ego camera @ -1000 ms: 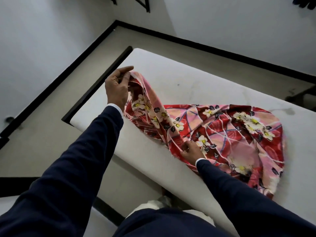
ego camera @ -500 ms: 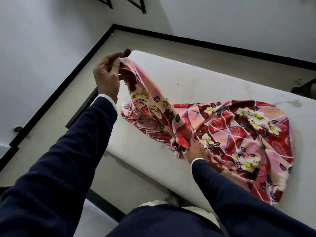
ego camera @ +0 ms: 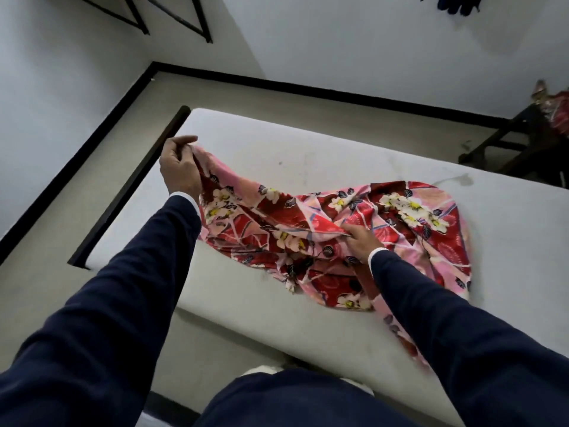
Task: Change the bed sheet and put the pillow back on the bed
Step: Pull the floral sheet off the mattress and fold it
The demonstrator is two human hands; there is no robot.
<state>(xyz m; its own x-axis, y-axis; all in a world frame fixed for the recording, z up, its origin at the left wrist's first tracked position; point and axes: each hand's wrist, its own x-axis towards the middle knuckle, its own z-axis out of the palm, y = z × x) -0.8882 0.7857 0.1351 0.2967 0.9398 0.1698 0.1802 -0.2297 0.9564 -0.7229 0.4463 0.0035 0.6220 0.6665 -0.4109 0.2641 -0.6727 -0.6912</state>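
Observation:
A red and pink floral bed sheet (ego camera: 409, 217) lies bunched on the bare white mattress (ego camera: 277, 143). My left hand (ego camera: 178, 167) pinches one corner of the sheet and lifts it near the mattress's left end. My right hand (ego camera: 358, 243) grips a fold of the sheet in the middle of the heap, low on the mattress. Part of the sheet hangs over the near edge beside my right sleeve. No pillow is in view.
A black bed frame rail (ego camera: 129, 186) runs along the mattress's left end. A dark wooden chair (ego camera: 520, 149) with floral cloth (ego camera: 558, 112) on it stands at the far right. Grey floor with black skirting surrounds the bed; walls are close on the left and far sides.
My left hand has lowered with the sheet corner and drawn it left. My right hand has taken a new fold farther right, and the sheet is spread a little wider.

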